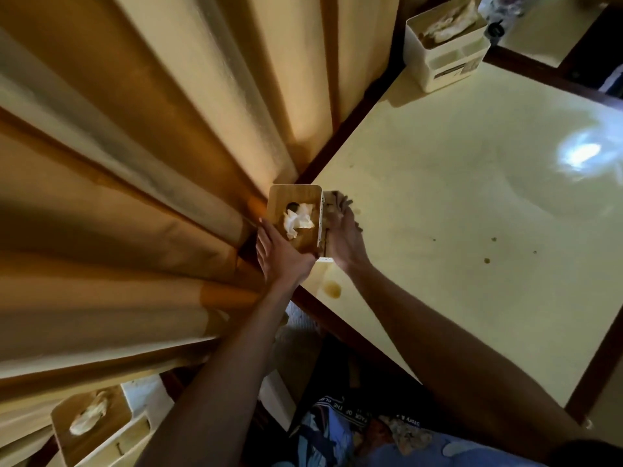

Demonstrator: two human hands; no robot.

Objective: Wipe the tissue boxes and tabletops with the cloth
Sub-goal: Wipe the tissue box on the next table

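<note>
At the tabletop (455,203) edge, wood-lidded tissue box (294,215) stands upright.

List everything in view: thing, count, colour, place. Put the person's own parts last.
tissue boxes: three, white with wooden lids; one between the hands at the table's curtain edge, one at the far corner, one bottom left
cloth: one, brown, against the middle box's side
table: one, pale yellow, dark-edged, stained
curtain: one, tan, left
left hand: flat on the middle box's lid
right hand: presses the cloth to the box
</note>
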